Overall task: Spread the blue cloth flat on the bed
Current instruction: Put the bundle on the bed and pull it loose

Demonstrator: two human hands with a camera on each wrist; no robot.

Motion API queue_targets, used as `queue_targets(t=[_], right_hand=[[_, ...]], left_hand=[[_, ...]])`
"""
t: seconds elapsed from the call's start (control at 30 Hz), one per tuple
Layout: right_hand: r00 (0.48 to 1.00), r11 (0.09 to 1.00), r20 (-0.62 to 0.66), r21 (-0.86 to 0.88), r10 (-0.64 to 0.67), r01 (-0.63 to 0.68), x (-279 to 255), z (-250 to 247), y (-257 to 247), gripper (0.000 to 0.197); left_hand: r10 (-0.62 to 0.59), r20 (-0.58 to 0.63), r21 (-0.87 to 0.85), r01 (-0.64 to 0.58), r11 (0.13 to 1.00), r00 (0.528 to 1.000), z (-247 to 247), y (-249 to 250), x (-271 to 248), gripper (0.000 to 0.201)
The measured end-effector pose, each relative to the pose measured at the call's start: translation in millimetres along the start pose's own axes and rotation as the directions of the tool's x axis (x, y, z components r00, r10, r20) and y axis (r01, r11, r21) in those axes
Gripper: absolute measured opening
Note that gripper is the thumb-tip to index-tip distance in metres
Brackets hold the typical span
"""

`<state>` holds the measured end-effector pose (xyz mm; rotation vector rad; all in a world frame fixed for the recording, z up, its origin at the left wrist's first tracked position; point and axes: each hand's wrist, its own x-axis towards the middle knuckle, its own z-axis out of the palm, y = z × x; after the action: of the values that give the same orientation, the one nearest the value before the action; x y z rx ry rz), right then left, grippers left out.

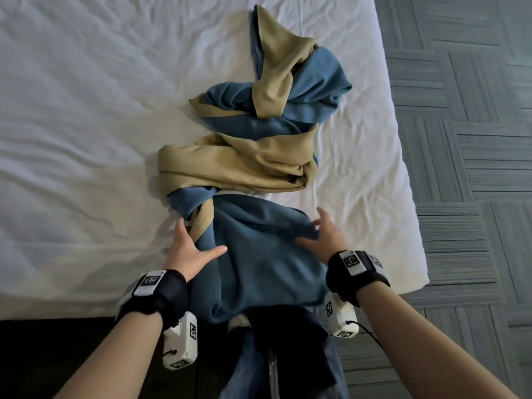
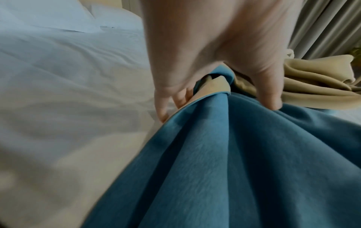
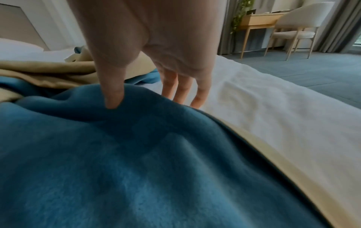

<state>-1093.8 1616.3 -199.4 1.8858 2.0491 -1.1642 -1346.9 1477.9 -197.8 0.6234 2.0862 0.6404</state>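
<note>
Both hands are on the near end of the cloth. We see the left hand [image 1: 188, 245] at the cloth's left edge, thumb laid across the blue face, fingers reaching down beside a twisted fold; its fingers are spread and fairly straight, not clamped on anything. Right hand [image 1: 321, 234] sits on the right part of the same panel, fingers splayed, thumb pressing into the fabric, the other fingertips past the cloth edge toward the sheet. The hands are apart, with the flat blue panel between them.

Blue cloth [image 1: 259, 254]: blue on one face, tan on the other. Near part lies roughly flat and hangs over the near edge of the bed [image 1: 72, 139]. Farther out it is twisted into rope-like bands, tan and blue alternating, ending in a pointed tan flap at the far end. It runs down the right half of the wrinkled white sheet.

Left wrist view adds: fingers [image 2: 164, 106] tucked beside the tan underside at a knotted twist, thumb tip on blue, folds fanning out toward us; pillows [image 2: 58, 17] at far left, curtain [image 2: 322, 26] behind. Picture is blurred.

Right wrist view adds: a tan border along the cloth's right edge, a desk [image 3: 257, 21] and chair [image 3: 296, 27] across the grey carpet [image 3: 304, 64]. Head view alone shows the whole twisted length and the wrist straps [image 1: 355, 269].
</note>
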Motion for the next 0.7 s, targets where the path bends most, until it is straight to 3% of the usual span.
queue_targets(t=[0.03, 0.1, 0.17, 0.2, 0.3, 0.4, 0.47, 0.53, 0.63, 0.7], right_hand=[[0.999, 0.999, 0.045, -0.033, 0.017, -0.016, 3, 3, -4, 0.084], [0.997, 0.995, 0.070, -0.095, 0.011, -0.004, 6, 10, -6, 0.050], [0.999, 0.995, -0.011, -0.095, -0.045, 0.044, 5, 9, -7, 0.017], [0.995, 0.996, -0.077, -0.078, -0.057, 0.051, 6, 2, -7, 0.012], [0.956, 0.998, -0.288, -0.042, -0.048, 0.037, 14, -31, 2, 0.011], [0.930, 1.000, -0.367, -0.014, 0.016, -0.023, 19, -58, 12, 0.012], [0.961, 0.991, -0.252, -0.027, 0.118, -0.129, 27, -64, 17, 0.015], [0.976, 0.977, -0.084, -0.058, 0.200, -0.205, 40, -69, 15, 0.025], [0.995, 0.991, -0.037, 0.104, 0.094, -0.090, 68, -78, -9, 0.049], [0.998, 0.961, -0.035, 0.274, 0.053, -0.042, 92, -86, -32, 0.070]], left_hand=[[-0.009, -0.007, 0.008, 0.009, 1.000, 1.000, 2, 4, 5, 0.114], [-0.014, -0.040, 0.045, 0.016, 0.999, 0.999, 5, 13, 16, 0.107], [0.011, -0.092, 0.110, -0.001, 0.994, 0.996, 4, 19, 26, 0.087], [0.032, -0.111, 0.139, -0.016, 0.990, 0.993, 1, 23, 31, 0.073], [0.135, -0.130, 0.178, -0.110, 0.978, 0.982, -10, 42, 44, 0.045], [0.268, -0.131, 0.147, -0.248, 0.957, 0.955, -14, 74, 58, 0.043], [0.290, -0.135, 0.171, -0.265, 0.949, 0.948, -12, 92, 66, 0.045], [0.212, -0.149, 0.230, -0.174, 0.957, 0.966, -12, 101, 72, 0.054], [0.042, -0.173, 0.311, 0.014, 0.950, 0.984, -12, 107, 76, 0.077], [0.040, -0.194, 0.270, 0.014, 0.963, 0.980, -7, 114, 79, 0.094]])
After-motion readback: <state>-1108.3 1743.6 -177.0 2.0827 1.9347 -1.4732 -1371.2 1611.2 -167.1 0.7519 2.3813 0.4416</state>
